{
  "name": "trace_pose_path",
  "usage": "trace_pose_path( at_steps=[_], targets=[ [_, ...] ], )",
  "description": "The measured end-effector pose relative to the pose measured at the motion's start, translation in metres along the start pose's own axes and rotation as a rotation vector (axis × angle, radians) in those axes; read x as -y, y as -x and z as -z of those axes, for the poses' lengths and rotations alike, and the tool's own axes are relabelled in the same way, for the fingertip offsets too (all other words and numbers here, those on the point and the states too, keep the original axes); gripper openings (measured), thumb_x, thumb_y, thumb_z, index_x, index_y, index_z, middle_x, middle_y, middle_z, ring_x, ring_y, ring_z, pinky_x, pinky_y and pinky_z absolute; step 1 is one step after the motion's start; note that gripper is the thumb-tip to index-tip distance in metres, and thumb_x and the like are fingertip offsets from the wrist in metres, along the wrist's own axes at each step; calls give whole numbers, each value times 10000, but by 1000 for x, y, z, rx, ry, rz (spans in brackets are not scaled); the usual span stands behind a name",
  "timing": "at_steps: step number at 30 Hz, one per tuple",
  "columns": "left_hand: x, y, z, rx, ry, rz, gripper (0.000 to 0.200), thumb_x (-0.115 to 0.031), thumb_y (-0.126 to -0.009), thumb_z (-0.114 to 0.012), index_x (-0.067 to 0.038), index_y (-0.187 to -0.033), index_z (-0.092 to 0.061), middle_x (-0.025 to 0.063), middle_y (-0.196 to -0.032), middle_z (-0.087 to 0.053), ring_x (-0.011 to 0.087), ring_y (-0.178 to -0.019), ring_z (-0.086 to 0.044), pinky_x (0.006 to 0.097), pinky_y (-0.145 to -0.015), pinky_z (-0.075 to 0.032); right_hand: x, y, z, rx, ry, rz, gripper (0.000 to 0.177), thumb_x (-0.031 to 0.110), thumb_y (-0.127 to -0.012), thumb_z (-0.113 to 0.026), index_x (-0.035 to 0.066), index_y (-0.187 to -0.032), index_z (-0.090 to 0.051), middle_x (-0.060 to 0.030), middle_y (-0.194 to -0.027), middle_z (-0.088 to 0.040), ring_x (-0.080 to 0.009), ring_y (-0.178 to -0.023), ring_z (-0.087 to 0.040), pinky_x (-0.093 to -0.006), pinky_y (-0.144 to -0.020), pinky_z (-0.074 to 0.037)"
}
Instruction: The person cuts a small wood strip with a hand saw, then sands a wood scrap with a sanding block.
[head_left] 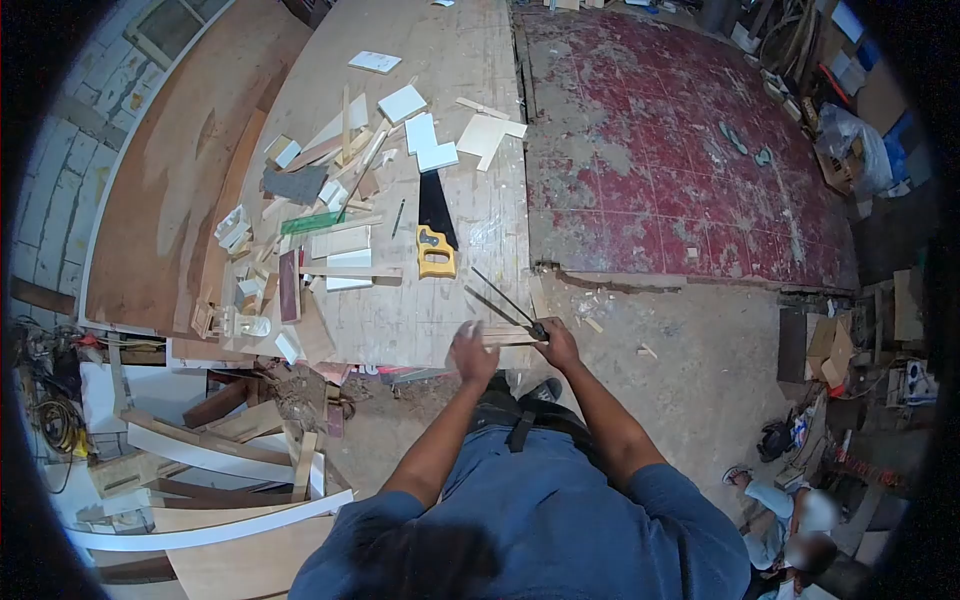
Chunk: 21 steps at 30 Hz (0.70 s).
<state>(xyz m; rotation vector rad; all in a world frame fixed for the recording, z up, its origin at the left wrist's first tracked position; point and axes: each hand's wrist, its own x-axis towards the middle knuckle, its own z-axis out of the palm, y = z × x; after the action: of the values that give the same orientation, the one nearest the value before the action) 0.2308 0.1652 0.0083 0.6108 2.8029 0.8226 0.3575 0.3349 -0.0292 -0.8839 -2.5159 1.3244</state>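
Note:
At the front edge of the wooden table [380,337], my right hand [557,343] is closed round the dark end of a long thin black tool [503,297], whose shaft slants up and left over the tabletop. My left hand [473,352] is a little to the left, fingers apart and slightly blurred, beside a small light wood strip [507,336] that lies between the hands. Farther up the table lies a handsaw with a yellow handle [437,252] and a black blade. A thin dark pencil-like stick [398,217] is left of the saw.
Wood offcuts, white blocks [402,104] and a green strip [312,223] are scattered over the table's left half. A large brown panel [160,200] leans at left. Curved boards [210,452] are stacked at lower left. People [790,525] are at lower right.

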Motion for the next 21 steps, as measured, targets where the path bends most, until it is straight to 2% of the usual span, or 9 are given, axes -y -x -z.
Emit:
trace_pose_path(
  at_steps=[2,3,5,6,7,10,13,15,21],
  targets=[
    [-13,-1,0,158,-214,-479,628,-246,-735,-765,-32,-1286,-553,143,-1323,-489,317,-1257,-436,481,-1064,-325,2,1,-3,-3,0,5,518,111,-686,-796,91,-1171,-617,-127,-1109,-590,-331,-1051,-593,-398,-880,-490],
    [-18,-4,-4,156,-213,-483,628,-246,-735,-765,-32,-1286,-553,143,-1323,-489,317,-1257,-436,481,-1064,-325,3,0,-5,1,7,0,520,113,-686,-797,95,-1173,-615,-125,-1116,-588,-329,-1051,-594,-395,-881,-490],
    [-30,-8,-13,294,-291,-687,622,-186,-762,-719,-51,-1328,-498,141,-1319,-505,318,-1306,-405,516,-1084,-305,4,-1,-8,1,18,-6,523,115,-686,-799,99,-1175,-614,-123,-1123,-587,-328,-1051,-594,-393,-883,-490],
    [-29,-11,-24,254,-296,-744,516,-157,-766,-690,-41,-1248,-547,154,-1271,-537,327,-1247,-466,484,-1059,-349,4,-1,-8,15,16,-10,524,133,-702,-792,99,-1189,-605,-118,-1154,-571,-332,-1070,-585,-404,-891,-490],
    [-28,-15,-30,255,-291,-749,516,-157,-766,-690,-41,-1248,-547,154,-1271,-537,327,-1247,-466,484,-1059,-349,4,-1,-7,28,15,-16,525,151,-717,-786,100,-1204,-597,-113,-1186,-555,-336,-1089,-575,-416,-898,-490],
    [-27,-23,-43,440,-243,-711,397,-130,-767,-672,-24,-1140,-585,165,-1164,-578,342,-1133,-536,441,-990,-423,9,1,-5,6,16,-41,531,142,-705,-797,102,-1198,-602,-117,-1155,-567,-331,-1073,-586,-405,-893,-492],
    [-20,-22,-46,403,-137,-699,399,-108,-767,-695,-5,-1132,-570,209,-1149,-581,374,-1098,-536,428,-947,-439,11,2,-6,-18,11,-57,519,134,-695,-804,107,-1176,-612,-118,-1121,-582,-329,-1050,-597,-394,-882,-494],
    [-20,-20,-43,231,-41,-764,349,-87,-737,-705,-15,-1065,-606,158,-1057,-588,346,-1027,-562,435,-879,-480,10,3,-7,-34,12,-67,515,137,-696,-804,106,-1173,-612,-117,-1121,-581,-330,-1048,-597,-396,-879,-494],
    [-19,-28,-37,407,-52,-736,442,-142,-759,-717,-27,-1168,-597,169,-1070,-578,357,-1022,-539,440,-893,-454,3,12,-5,-126,-11,-136,512,163,-702,-797,81,-1169,-604,-158,-1071,-598,-333,-1038,-595,-405,-888,-493]
  ],
)
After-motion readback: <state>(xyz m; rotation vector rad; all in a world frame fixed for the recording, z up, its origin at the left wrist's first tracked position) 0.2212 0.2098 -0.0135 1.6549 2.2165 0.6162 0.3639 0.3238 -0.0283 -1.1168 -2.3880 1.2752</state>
